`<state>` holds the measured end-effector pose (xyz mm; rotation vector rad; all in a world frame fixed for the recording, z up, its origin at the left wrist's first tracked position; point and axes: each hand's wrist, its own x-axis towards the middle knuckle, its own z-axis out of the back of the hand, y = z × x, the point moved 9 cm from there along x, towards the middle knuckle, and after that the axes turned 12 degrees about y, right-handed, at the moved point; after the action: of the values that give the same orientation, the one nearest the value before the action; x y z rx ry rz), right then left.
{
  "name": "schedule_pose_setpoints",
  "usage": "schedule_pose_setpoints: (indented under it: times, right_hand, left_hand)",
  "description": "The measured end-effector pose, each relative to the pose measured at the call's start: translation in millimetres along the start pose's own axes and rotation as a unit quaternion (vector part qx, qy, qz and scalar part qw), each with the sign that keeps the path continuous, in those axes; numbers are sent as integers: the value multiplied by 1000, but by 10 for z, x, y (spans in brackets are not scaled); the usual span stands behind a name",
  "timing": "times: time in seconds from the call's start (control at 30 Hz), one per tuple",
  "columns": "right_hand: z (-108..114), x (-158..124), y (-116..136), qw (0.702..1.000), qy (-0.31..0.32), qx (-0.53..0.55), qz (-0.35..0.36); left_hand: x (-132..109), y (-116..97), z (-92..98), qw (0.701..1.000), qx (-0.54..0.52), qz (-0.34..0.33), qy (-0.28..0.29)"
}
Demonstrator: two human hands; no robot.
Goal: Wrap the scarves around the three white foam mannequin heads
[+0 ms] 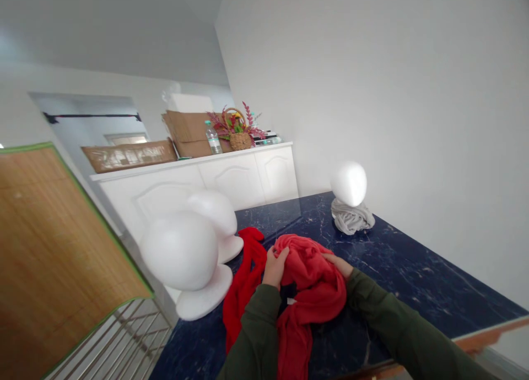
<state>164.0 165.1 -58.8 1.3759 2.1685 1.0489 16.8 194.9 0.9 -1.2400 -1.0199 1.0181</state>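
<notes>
1. Grip: my left hand (275, 267) pinches a fold at the upper left of the coral-red cloth (309, 272). My right hand (340, 265) lies against its right side; I cannot tell how tightly it closes.
2. Location: the cloth rests on the dark blue tabletop (405, 270), between my hands.
3. Done: the upper portion is bunched into a loose, rounded heap.
4. Left, in my judgement: the trailing length is ungathered.
5. Cut off: its end leaves view at the bottom.
6. Unclear: I cannot identify the small white patch (291, 301) beneath the folds.
</notes>
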Motion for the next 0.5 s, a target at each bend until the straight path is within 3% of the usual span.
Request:
schedule_pose_setpoints:
  times: [0.07, 0.17, 0.27, 0.3, 0.4, 0.43, 0.5]
  right_hand:
    - [25, 9, 44, 1000, -7, 27, 14]
    - [28, -13, 32, 998, -14, 61, 1]
    - [-44, -36, 30, 997, -9, 82, -2]
    - [-87, -46, 37, 997, -5, 83, 1]
    - [-224, -133, 50, 995, -2, 95, 6]
    - [-253, -188, 65, 995, -9, 100, 17]
    - [-267, -335, 151, 993, -41, 91, 67]
  left_hand:
    - [-158, -131, 168, 997, 79, 6, -4]
    - [-515, -292, 469, 979, 194, -12, 62]
    - [-864, -121, 1056, 946, 310, 56, 78]
    - [-952, -20, 1346, 938, 329, 98, 39]
    - [-1154, 133, 2163, 914, 343, 156, -151]
    - [-1184, 134, 2326, 905, 345, 151, -200]
    - [-1172, 74, 2470, 891, 356, 114, -259]
